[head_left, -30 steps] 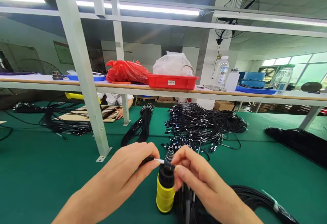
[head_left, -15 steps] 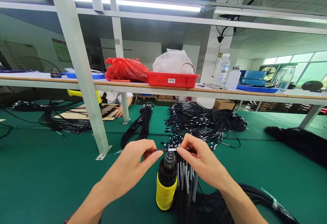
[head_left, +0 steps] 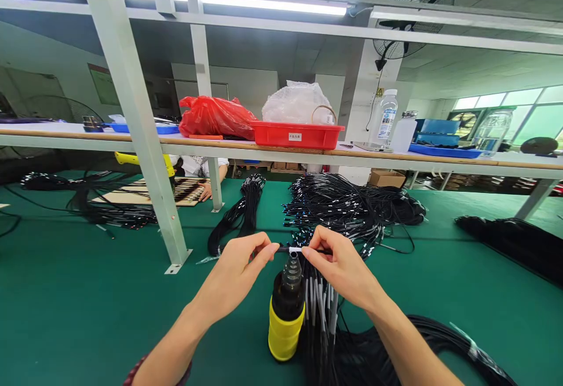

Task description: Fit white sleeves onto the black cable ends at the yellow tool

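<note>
My left hand (head_left: pixel 235 273) and my right hand (head_left: pixel 338 266) both pinch the ends of a thin black cable with a white sleeve (head_left: pixel 293 250), held level just above the tip of a yellow and black tool (head_left: pixel 285 310) that stands upright on the green table (head_left: pixel 88 304). A bundle of black cables with grey sleeves (head_left: pixel 323 310) stands right of the tool, under my right hand. A black cable loop (head_left: pixel 440 342) runs off toward the lower right.
A big heap of black cables (head_left: pixel 352 204) lies behind my hands, a smaller bundle (head_left: pixel 241 216) to its left. A white frame post (head_left: pixel 145 139) stands at the left. The shelf carries a red tray (head_left: pixel 297 136), a red bag (head_left: pixel 215 117) and bottles (head_left: pixel 385 119). Another person's hand (head_left: pixel 204 195) rests across the table.
Both hands have risen from around the tool's black top and now hold the cable stretched level above its tip. The grey-sleeved bundle shows beside the tool.
</note>
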`<state>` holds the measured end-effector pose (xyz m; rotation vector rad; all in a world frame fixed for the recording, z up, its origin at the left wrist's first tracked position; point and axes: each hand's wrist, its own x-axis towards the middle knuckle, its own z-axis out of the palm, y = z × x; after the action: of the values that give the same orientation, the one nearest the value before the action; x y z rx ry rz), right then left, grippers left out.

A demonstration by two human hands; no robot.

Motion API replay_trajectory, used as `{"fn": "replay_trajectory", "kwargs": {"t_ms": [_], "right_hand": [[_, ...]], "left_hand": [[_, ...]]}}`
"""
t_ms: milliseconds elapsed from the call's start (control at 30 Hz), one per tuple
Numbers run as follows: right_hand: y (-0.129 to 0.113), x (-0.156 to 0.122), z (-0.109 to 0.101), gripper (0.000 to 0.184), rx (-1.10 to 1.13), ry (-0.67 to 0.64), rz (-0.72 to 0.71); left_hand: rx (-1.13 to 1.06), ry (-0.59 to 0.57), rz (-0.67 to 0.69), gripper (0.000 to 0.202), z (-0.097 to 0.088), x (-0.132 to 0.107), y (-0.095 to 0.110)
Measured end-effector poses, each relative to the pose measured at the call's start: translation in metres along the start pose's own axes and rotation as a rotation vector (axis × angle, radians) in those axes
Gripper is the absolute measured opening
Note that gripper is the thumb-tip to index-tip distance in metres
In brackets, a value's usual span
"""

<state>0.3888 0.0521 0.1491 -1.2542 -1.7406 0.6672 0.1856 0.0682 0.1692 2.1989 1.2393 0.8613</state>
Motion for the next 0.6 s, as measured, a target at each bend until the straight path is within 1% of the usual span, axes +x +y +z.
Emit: {"fn": "replay_trajectory", "kwargs": {"t_ms": [200, 400, 600], "right_hand": [[0.0023, 0.0023, -0.0004, 0.022, -0.014, 0.001, 0.021], [0.0039, 0.001, -0.0014, 0.02, -0.029, 0.008, 0.004], [0.0074, 0.0006, -0.002, 0.018, -0.065, -0.027, 0.005]], "left_hand": [[-0.018, 0.001, 0.012, 0.037, 0.002, 0.0016, -0.0008], [-0.023, -0.005, 0.01, 0.033, 0.0028, 0.0024, -0.0001], [-0.034, -0.002, 0.007, 0.022, 0.0024, 0.0047, -0.0007]]}}
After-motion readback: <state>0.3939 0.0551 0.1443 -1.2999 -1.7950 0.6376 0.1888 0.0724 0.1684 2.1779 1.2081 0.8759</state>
